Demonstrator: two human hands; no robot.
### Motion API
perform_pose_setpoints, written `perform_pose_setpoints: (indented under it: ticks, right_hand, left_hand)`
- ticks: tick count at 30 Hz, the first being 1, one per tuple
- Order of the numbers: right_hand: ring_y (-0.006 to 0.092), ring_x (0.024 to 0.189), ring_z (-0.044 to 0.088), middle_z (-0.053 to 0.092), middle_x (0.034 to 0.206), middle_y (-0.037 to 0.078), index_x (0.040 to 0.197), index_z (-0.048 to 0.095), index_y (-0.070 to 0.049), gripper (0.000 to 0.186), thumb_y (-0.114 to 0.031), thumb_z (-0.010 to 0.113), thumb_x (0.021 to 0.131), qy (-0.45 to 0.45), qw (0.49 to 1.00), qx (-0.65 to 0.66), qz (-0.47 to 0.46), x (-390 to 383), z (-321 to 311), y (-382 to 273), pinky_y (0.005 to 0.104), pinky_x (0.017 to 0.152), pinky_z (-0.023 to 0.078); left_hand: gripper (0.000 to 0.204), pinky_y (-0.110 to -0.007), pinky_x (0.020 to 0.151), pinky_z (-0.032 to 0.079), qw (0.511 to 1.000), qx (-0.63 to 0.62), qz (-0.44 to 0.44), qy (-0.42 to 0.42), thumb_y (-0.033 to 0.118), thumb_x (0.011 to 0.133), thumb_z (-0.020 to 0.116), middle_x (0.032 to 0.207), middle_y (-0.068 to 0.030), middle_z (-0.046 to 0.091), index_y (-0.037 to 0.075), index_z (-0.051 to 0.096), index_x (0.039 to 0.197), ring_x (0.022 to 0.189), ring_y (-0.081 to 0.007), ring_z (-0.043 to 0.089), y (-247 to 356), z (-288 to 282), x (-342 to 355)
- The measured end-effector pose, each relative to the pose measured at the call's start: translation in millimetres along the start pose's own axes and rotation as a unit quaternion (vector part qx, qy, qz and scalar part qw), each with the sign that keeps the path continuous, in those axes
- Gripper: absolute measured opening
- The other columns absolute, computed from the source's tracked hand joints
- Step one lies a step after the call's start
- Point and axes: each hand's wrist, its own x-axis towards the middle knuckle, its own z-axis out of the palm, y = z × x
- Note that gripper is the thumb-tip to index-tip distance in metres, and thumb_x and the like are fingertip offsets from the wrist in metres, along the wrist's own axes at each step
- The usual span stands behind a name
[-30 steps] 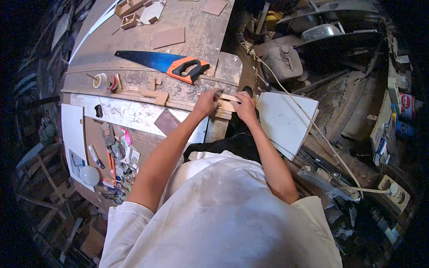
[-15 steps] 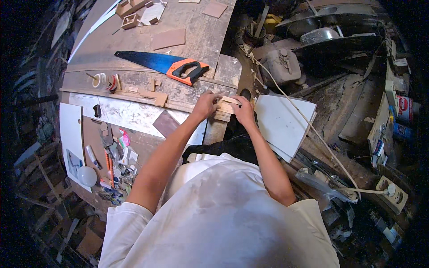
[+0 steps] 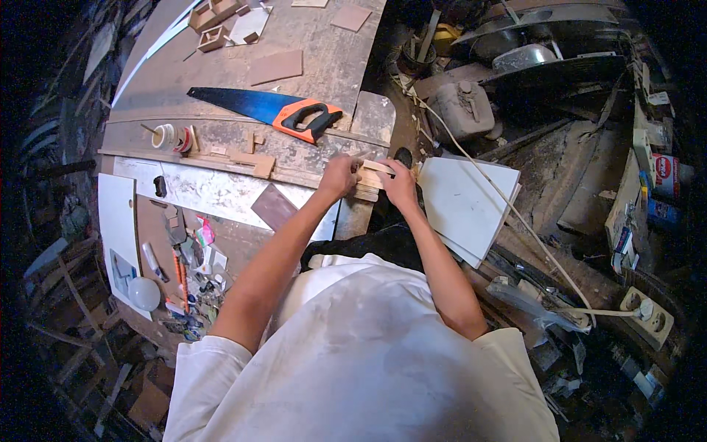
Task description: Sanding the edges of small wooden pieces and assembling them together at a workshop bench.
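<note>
My left hand (image 3: 337, 178) is closed on the left end of a small pale wooden strip (image 3: 377, 166) at the workbench's front edge. My right hand (image 3: 400, 186) pinches the other end, thumb and fingers partly hidden by it. Beneath, short light wood pieces (image 3: 366, 194) lie stacked at the edge. Just beyond, a hand saw (image 3: 258, 110) with blue blade and orange-black handle lies flat on the bench (image 3: 324, 55). Small wooden cut-offs (image 3: 254, 163) and a white tub with a stick in it (image 3: 163, 136) are to the left.
Wooden boxes (image 3: 213, 22) sit at the back. Loose small tools and clutter (image 3: 188, 272) cover the lower left. At right are white boards (image 3: 468, 202), a cord (image 3: 530, 228), a dusty jerrycan (image 3: 464, 110) and a socket strip (image 3: 646, 317).
Both hands have shifted slightly toward my body, still gripping the wood. The surroundings appear unchanged apart from a small drift of the view.
</note>
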Motion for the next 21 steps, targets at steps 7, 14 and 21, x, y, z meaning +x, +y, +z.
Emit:
perform_pose_setpoints:
  ticks: [7, 14, 21]
  right_hand:
    - [0.0295, 0.103, 0.066, 0.068, 0.109, 0.013, 0.113, 0.068, -0.006, 0.029, -0.014, 0.071, 0.085, 0.014, 1.0, -0.013, -0.024, -0.8, 0.7, 6.0, 0.0347, 0.09, 0.05]
    - [0.0129, 0.086, 0.06, 0.07, 0.1, 0.005, 0.124, 0.067, -0.006, 0.041, -0.03, 0.071, 0.091, 0.109, 0.946, 0.174, 0.251, -8.2, -4.4, 24.8, 0.0282, 0.079, 0.048]
    - [0.014, 0.087, 0.062, 0.066, 0.099, 0.006, 0.135, 0.058, -0.006, 0.051, -0.022, 0.074, 0.089, 0.0, 0.877, 0.353, 0.325, -32.0, -9.7, 42.9, 0.0286, 0.075, 0.054]
  left_hand:
    - [0.026, -0.044, 0.079, 0.053, 0.999, 0.015, -0.022, 0.048, 0.014, 0.074, 0.076, 0.088, -0.0183, 0.07, 0.005, 0.075, 0.099, 0.085, -0.0349, 0.068, 8.1, 6.0, 0.4]
    - [0.024, -0.044, 0.08, 0.055, 0.992, -0.041, -0.114, 0.034, 0.015, 0.073, 0.077, 0.087, -0.0197, 0.071, 0.005, 0.075, 0.095, 0.086, -0.0356, 0.069, 11.9, 6.1, 10.3]
    - [0.023, -0.043, 0.077, 0.055, 0.996, 0.075, -0.041, 0.017, 0.015, 0.073, 0.076, 0.088, -0.017, 0.071, 0.009, 0.075, 0.095, 0.084, -0.0347, 0.068, 10.8, 6.0, 17.3]
